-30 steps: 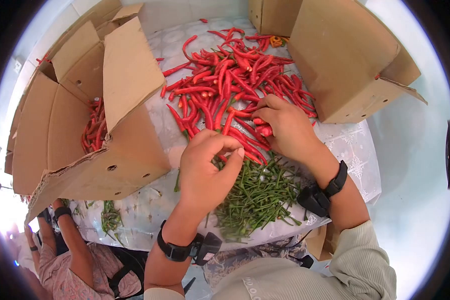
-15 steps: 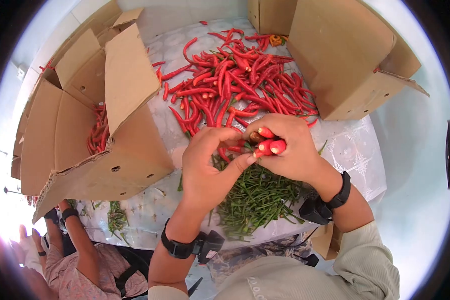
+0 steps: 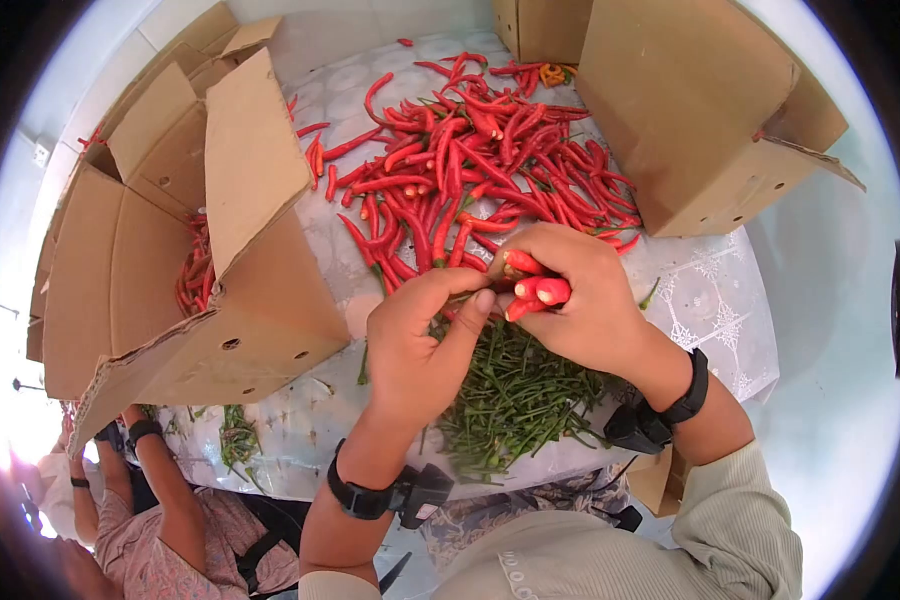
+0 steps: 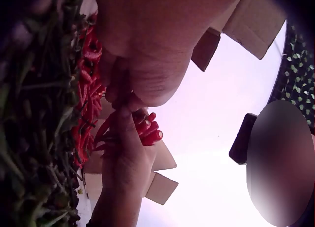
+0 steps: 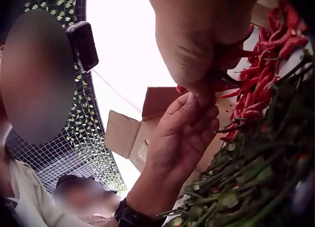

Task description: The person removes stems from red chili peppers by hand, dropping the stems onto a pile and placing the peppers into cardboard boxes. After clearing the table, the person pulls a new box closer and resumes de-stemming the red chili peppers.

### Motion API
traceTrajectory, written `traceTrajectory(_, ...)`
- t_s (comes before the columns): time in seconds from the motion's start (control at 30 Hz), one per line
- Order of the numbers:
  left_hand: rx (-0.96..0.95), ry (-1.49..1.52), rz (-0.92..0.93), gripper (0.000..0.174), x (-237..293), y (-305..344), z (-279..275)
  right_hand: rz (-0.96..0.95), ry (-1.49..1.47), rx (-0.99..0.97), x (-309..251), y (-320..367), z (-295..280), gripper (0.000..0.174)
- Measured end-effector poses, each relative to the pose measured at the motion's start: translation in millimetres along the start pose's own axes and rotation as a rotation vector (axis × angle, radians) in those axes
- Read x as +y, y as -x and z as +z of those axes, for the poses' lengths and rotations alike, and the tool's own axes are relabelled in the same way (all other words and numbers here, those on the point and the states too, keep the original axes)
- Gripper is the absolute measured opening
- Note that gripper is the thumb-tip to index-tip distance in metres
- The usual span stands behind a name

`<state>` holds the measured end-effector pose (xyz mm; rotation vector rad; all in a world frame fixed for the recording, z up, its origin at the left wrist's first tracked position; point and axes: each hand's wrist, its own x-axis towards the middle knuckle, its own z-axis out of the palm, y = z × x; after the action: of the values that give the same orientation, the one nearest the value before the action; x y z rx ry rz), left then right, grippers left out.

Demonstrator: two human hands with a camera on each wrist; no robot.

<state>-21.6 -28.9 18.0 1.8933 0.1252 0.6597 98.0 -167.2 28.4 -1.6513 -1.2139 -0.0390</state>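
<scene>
In the head view the right hand grips a bunch of several red chillies, their pale stemless ends facing the body. Thumb and forefinger of the left hand pinch together right beside that bunch; the right wrist view shows the left hand with its fingertips meeting the right hand. What lies between the left fingertips is hidden, perhaps a stem. Beyond the hands spreads a heap of red chillies. Under them is a pile of green stems.
An open cardboard box with red chillies inside stands at the left; another box stands at the back right. A few orange chillies lie by the back box. More green stems lie at the table's left front, near another person's arm.
The right hand has come back from the heap toward the body and turned, bringing the chilli ends into view. The left fingertips have moved slightly away from the bunch since half a second ago.
</scene>
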Motion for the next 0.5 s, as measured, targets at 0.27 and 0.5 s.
traceTrajectory(0.27,0.073,-0.193,0.194,0.010,6,-3,-5,0.086,-0.012,-0.123,-5,-1,-10,0.028)
traceTrajectory(0.5,0.017,-0.046,0.107,0.011,1,-3,-11,0.427,-0.304,-0.313,-12,-8,-18,0.029)
